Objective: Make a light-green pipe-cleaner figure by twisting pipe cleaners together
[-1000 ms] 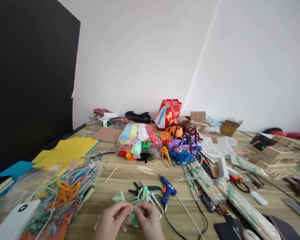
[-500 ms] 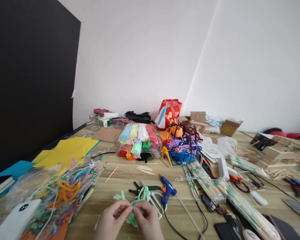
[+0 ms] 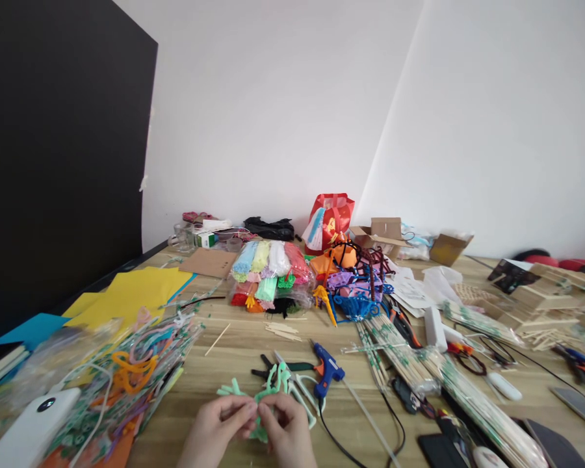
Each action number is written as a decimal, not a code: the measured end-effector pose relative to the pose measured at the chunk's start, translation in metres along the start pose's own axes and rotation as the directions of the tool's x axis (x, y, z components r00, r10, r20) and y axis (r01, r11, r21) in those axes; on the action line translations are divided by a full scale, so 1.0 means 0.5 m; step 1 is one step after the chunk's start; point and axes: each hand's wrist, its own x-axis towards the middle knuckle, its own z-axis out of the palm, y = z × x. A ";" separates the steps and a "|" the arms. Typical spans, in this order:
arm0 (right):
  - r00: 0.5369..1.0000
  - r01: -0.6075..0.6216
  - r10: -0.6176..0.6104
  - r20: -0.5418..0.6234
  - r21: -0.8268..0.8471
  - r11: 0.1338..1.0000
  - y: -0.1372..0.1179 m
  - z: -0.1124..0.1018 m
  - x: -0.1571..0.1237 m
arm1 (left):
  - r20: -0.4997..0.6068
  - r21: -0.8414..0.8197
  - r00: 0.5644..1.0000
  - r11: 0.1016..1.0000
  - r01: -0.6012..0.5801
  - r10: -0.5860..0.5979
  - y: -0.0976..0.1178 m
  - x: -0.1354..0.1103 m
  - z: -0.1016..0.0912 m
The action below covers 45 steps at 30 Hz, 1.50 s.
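Note:
Low in the middle of the view, my left hand (image 3: pixel 225 421) and my right hand (image 3: pixel 283 422) meet with thumbs and fingertips pinched. Both are closed on light green pipe cleaners (image 3: pixel 272 385), bent into loops and stubs that stick out above and between the fingers. The fingers hide the exact spot where they grip. Just beyond the hands lie black-handled pliers (image 3: pixel 297 366) and white-handled scissors (image 3: pixel 306 398). A blue glue gun (image 3: pixel 327 369) rests to the right of them, its black cord running toward the front edge.
A bag of coloured pipe cleaners (image 3: pixel 273 276) lies farther back, beside tangled pipe-cleaner pieces (image 3: pixel 353 286). Packed wooden sticks (image 3: pixel 482 406) spread along the right. At left are plastic packets (image 3: pixel 141 364), yellow paper (image 3: pixel 131 292) and a white power bank (image 3: pixel 34 429).
My left hand has shifted slightly left and tilted, and the green stubs beside it have moved left and down. My right hand stays nearly in place.

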 end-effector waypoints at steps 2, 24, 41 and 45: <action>1.000 -0.013 0.013 -0.003 0.010 1.000 0.006 0.001 0.002 | -0.003 -0.003 1.000 1.000 -0.003 0.003 0.001 -0.001 0.001; 0.990 -0.141 0.133 0.047 0.326 0.935 -0.014 0.005 0.000 | -0.150 0.071 0.971 0.982 -0.176 0.185 -0.026 0.011 0.014; 0.961 -0.251 0.204 0.188 0.277 0.927 -0.004 0.010 0.005 | -0.215 -0.068 0.971 0.990 -0.122 0.105 -0.019 0.020 0.026; 0.960 -0.260 0.225 0.168 0.235 0.936 -0.010 0.008 0.005 | -0.196 0.072 0.960 0.979 -0.191 0.202 -0.023 0.021 0.015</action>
